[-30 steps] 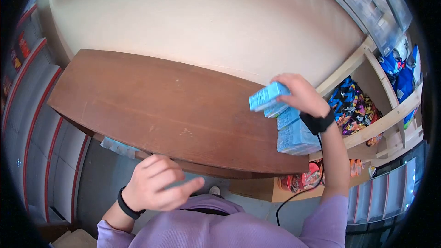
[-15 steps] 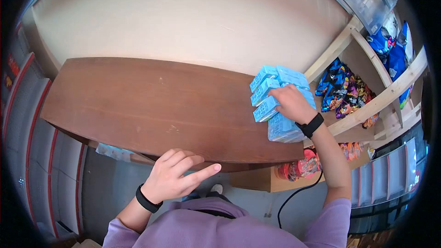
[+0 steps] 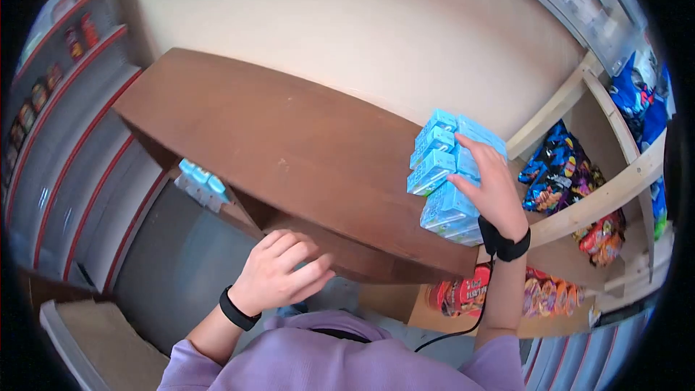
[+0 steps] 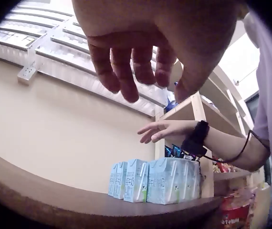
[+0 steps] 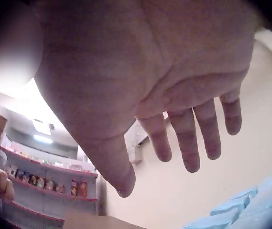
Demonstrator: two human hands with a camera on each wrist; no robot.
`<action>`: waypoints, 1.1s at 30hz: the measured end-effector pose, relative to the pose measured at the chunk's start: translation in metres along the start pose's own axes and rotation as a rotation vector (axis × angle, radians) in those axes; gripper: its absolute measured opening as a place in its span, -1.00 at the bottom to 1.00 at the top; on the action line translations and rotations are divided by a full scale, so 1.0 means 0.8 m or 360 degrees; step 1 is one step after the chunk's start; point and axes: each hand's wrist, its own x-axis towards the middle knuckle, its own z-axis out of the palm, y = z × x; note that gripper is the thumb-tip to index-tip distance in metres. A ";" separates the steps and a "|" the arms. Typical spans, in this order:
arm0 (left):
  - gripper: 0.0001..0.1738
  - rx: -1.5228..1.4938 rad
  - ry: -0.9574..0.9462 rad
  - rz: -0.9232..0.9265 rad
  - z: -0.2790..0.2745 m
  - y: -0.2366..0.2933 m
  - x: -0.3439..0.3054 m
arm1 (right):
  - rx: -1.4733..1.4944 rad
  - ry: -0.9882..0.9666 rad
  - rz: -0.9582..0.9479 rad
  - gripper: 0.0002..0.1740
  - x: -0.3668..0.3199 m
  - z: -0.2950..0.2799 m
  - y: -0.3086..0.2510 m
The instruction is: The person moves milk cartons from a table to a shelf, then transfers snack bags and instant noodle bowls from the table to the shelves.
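Light-blue drink cartons with straws on their sides stand upright in a close group at the right end of a brown wooden tabletop. Three form a row along the group's left side. My right hand is over the group with its fingers extended and holds nothing. The left wrist view shows that right hand raised above the carton tops. My left hand, fingers loosely bent and grasping nothing, hovers by the table's front edge.
Right of the table, a wooden rack holds snack bags. Red tubs sit in a cardboard box below. More blue cartons show under the table's front left. Grey shelves with red edges line the left, and a pale wall rises behind.
My right hand carried a carton down into the left row, then released it and lifted away with fingers straightened. My left hand stayed near the table's front edge. The head view has turned.
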 end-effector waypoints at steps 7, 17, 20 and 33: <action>-0.72 0.0279 -0.0038 -0.0590 0.034 0.153 -0.067 | 0.0480 0.0059 -0.0121 -0.50 -0.048 0.021 0.010; -0.85 0.0845 0.0179 -0.1394 -0.008 0.352 -0.174 | 0.0855 -0.0032 -0.0654 -0.56 -0.076 0.063 -0.081; -0.84 0.1067 0.0457 -0.1492 -0.005 0.396 -0.226 | 0.1033 -0.0231 -0.0827 -0.56 -0.089 0.104 -0.128; -0.75 0.2184 0.0899 -0.2821 0.134 0.837 -0.424 | 0.1183 -0.0971 -0.2789 -0.54 -0.477 0.213 -0.536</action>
